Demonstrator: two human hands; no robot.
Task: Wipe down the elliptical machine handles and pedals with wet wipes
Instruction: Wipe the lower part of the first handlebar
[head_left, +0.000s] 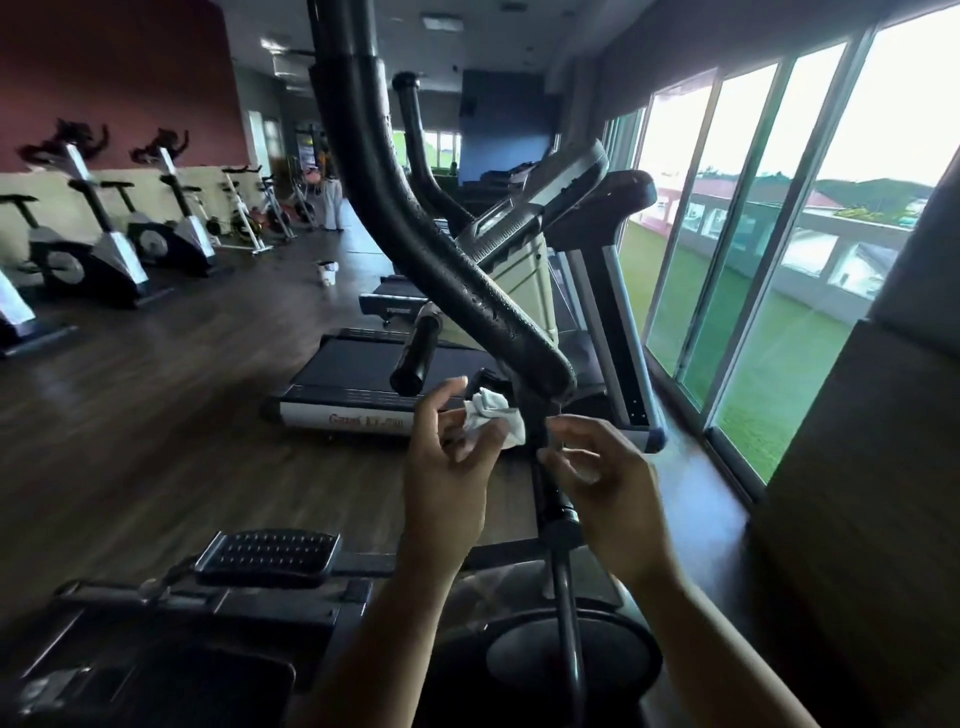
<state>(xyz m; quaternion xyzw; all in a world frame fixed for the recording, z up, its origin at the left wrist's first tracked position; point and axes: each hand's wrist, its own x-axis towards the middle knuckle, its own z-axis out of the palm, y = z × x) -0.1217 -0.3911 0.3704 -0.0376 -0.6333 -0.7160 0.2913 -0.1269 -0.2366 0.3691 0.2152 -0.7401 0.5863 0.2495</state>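
The long handle (415, 228) curves down from the upper left, and its lower end sits just above the two hands. The wipe (493, 418) lies in the fingers of the left hand (447, 467), just left of the upright post (550, 499), and the right hand (602, 478) is just right of it. The pedal (270, 556) lies to the lower left of the hands, a treadmill (353, 384) stands on the floor (156, 415) behind them, exercise bikes (88, 260) line the far left wall (104, 78), and windows (753, 234) run along the right.

Treadmill (343, 364) ahead, exercise bikes (119, 260) along the wall (104, 62) (left side), windows (753, 234) right.
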